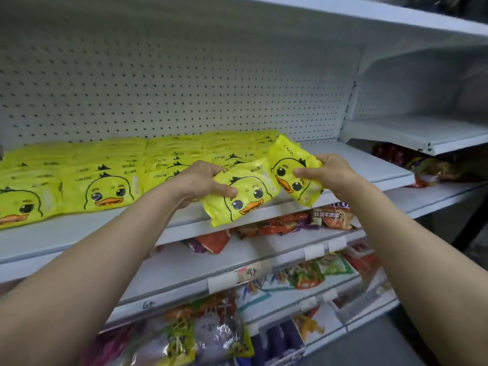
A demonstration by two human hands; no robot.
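Note:
My left hand [202,182] grips a yellow packet with a cartoon duck face [244,198], thumb on its front, held over the front edge of the white shelf [105,223]. My right hand [326,173] pinches a second yellow duck packet [289,167] by its right side, tilted, just right of and slightly behind the first. Both packets hang in the air and overlap a little. Rows of the same yellow duck packets [105,191] lie flat on the shelf to the left and behind my hands.
A white pegboard back wall [184,88] rises behind the shelf. The shelf's right end [369,165] is bare. Lower shelves hold red and mixed snack bags [285,225], with price tags [250,273] on their edges. Another white shelf [422,133] stands at right.

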